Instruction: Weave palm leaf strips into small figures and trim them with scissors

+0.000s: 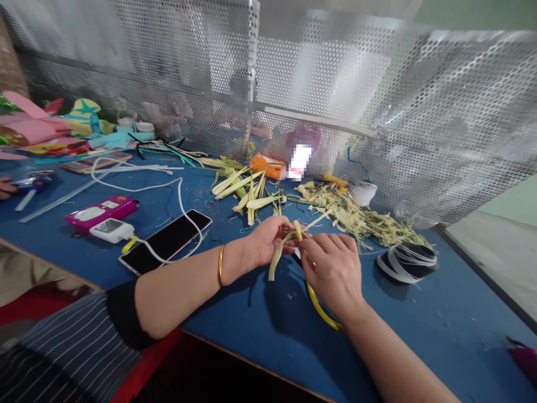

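My left hand (268, 239) and my right hand (333, 268) meet above the blue table (260, 330). Both pinch a pale green leaf strip (282, 251) that bends down between them. Its upper end pokes up past my fingers. A gold bangle sits on my left wrist. A yellow ring (321, 310) shows under my right wrist; whether my right hand holds it is hidden. Just beyond my hands lie cut leaf strips (247, 193) and a heap of shredded leaf scraps (361, 215).
A black phone (168, 239) on a white cable, a pink device (100, 210) and a white one lie at left. A black-and-white tape roll (406, 262) sits right. Coloured paper shapes (46, 129) are far left, with another person's hand at the left edge. Perforated metal screens stand behind.
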`<state>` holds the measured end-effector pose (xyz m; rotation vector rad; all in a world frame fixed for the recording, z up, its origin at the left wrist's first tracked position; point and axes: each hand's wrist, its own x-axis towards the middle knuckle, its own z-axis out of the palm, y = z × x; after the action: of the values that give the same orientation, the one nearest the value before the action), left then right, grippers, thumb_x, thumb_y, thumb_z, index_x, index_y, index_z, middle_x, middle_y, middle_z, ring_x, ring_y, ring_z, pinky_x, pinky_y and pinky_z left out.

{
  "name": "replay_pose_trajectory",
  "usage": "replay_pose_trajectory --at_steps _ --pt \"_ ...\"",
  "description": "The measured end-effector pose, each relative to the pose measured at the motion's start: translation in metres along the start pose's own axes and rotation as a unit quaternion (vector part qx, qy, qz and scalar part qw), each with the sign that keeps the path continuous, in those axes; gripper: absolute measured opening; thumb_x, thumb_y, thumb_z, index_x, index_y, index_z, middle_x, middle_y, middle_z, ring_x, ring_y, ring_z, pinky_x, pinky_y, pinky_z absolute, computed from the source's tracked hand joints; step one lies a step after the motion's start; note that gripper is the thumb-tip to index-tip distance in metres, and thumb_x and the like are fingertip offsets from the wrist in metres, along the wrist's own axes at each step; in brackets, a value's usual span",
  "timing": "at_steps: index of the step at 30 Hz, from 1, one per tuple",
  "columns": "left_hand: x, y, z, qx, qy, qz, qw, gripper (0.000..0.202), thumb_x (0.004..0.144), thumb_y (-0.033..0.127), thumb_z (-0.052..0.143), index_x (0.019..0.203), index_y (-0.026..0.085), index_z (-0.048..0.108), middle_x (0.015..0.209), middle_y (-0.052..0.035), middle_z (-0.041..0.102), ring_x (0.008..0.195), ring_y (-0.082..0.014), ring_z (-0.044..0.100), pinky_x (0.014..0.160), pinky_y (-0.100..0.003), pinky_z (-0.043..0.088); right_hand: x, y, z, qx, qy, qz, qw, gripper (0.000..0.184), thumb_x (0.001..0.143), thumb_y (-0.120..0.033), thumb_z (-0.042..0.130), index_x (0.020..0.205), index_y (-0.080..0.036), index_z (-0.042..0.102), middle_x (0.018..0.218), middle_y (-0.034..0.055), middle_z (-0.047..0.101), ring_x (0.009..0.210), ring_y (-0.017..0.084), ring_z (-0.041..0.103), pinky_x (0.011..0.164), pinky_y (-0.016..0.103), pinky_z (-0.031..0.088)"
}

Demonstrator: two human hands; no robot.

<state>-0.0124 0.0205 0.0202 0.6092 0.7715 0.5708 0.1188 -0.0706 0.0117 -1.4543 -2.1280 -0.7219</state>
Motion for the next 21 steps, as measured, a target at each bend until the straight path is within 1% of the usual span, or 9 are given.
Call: replay_pose_trajectory --at_steps 3,5,8,10,12,13,15,18,21 --pt "0.000 -0.001 0.000 0.004 -0.018 0.007 1.000 0.014 0.078 0.010 0.054 0.080 0.009 0.068 0.063 -0.0042 0.065 0.049 -0.0083 0.055 0.045 -0.018 0.044 0.000 0.001 0.002 -0.008 0.002 -0.002 1.000 0.020 0.092 -0.019 0.052 0.075 -0.020 0.062 0.073 0.0024 0.063 0.071 0.018 0.051 0.075 0.035 0.030" --pt "0.001 -0.003 0.000 0.018 -0.020 0.020 0.999 0.007 0.077 0.008 0.060 0.079 0.009 0.067 0.063 -0.0030 0.065 0.049 -0.0068 0.054 0.046 -0.016 0.044 -0.001 0.001 0.003 -0.010 -0.002 -0.010 1.000 0.018 0.092 -0.019 0.052 0.077 -0.020 0.062 0.075 0.0030 0.064 0.072 0.019 0.051 0.076 0.035 0.030" --pt "0.001 -0.006 0.000 0.032 -0.019 0.055 0.998 0.005 0.080 0.006 0.061 0.079 0.009 0.065 0.067 -0.0026 0.065 0.049 -0.0051 0.054 0.045 -0.015 0.042 0.000 -0.001 0.002 0.003 -0.012 -0.015 1.000 0.016 0.091 -0.018 0.052 0.079 -0.020 0.063 0.081 0.0043 0.066 0.075 0.019 0.053 0.077 0.036 0.031" --pt "-0.001 -0.007 0.001 0.052 -0.013 0.080 0.995 0.004 0.082 0.008 0.061 0.080 0.009 0.065 0.070 -0.0030 0.066 0.049 -0.0047 0.054 0.045 -0.015 0.040 0.001 -0.002 0.000 0.029 -0.014 -0.014 0.999 0.013 0.090 -0.024 0.054 0.084 -0.020 0.064 0.085 0.0056 0.066 0.079 0.021 0.054 0.079 0.037 0.032" --pt "-0.002 -0.008 0.002 0.072 -0.002 0.096 0.993 0.005 0.084 0.009 0.061 0.080 0.009 0.065 0.070 -0.0029 0.065 0.050 -0.0046 0.054 0.045 -0.015 0.040 0.001 -0.003 -0.002 0.058 -0.011 -0.015 0.998 0.015 0.089 -0.031 0.056 0.091 -0.020 0.065 0.088 0.0064 0.066 0.082 0.022 0.055 0.080 0.037 0.033" --pt "-0.003 -0.009 0.003 0.077 0.001 0.101 0.992 0.006 0.084 0.009 0.060 0.079 0.009 0.065 0.069 -0.0024 0.065 0.051 -0.0047 0.054 0.046 -0.016 0.040 0.001 -0.004 -0.002 0.065 -0.010 -0.018 0.998 0.016 0.089 -0.033 0.057 0.094 -0.020 0.065 0.088 0.0066 0.066 0.083 0.023 0.054 0.080 0.038 0.033" --pt "-0.003 -0.011 0.003 0.073 -0.001 0.105 0.992 0.006 0.082 0.007 0.061 0.079 0.010 0.064 0.066 -0.0009 0.062 0.051 -0.0048 0.054 0.050 -0.017 0.041 0.000 -0.005 -0.001 0.066 -0.012 -0.030 0.997 0.015 0.089 -0.029 0.057 0.096 -0.019 0.065 0.089 0.0067 0.065 0.083 0.022 0.053 0.082 0.038 0.033" --pt "-0.001 -0.017 0.002 0.070 -0.017 0.106 0.992 0.004 0.078 0.007 0.064 0.080 0.010 0.065 0.065 -0.0006 0.061 0.053 -0.0064 0.055 0.053 -0.018 0.041 -0.001 -0.008 0.003 0.057 -0.022 -0.063 0.996 0.013 0.089 -0.019 0.053 0.094 -0.018 0.064 0.089 0.0069 0.064 0.081 0.022 0.052 0.083 0.038 0.034" --pt "0.000 -0.021 0.000 0.085 -0.024 0.105 0.991 0.007 0.075 0.006 0.063 0.080 0.010 0.064 0.065 -0.0011 0.062 0.055 -0.0083 0.057 0.054 -0.020 0.041 -0.001 -0.009 0.008 0.064 -0.018 -0.094 0.993 0.014 0.089 -0.017 0.050 0.091 -0.018 0.065 0.088 0.0067 0.064 0.080 0.021 0.051 0.083 0.037 0.035"
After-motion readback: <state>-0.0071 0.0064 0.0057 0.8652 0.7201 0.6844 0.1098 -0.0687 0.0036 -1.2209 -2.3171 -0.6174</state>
